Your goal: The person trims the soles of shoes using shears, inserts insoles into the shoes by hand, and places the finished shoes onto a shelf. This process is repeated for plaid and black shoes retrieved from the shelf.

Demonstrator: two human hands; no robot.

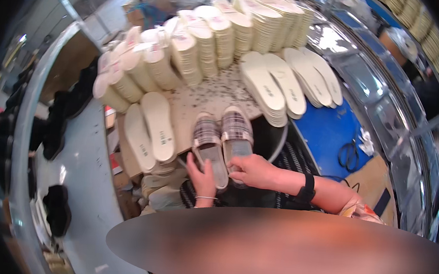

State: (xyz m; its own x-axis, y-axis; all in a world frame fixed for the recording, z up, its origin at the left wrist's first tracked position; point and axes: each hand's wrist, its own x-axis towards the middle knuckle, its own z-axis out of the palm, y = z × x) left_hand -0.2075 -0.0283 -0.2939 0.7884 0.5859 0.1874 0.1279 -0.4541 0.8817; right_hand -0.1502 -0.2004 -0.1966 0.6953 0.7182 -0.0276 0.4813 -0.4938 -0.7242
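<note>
Two plaid slip-on shoes lie side by side on the speckled worktable (207,97), toes pointing away from me. My left hand (202,174) grips the heel end of the left shoe (207,136). My right hand (252,170) holds the heel end of the right shoe (237,133); a black band sits on that wrist. Pale grey insoles show inside both shoes.
Stacks of cream insoles (206,38) crowd the table's far half, with flat piles at the right (272,87) and left (150,126). Dark shoes (64,109) line a grey conveyor at the left. A blue surface with a black cable (349,155) lies to the right.
</note>
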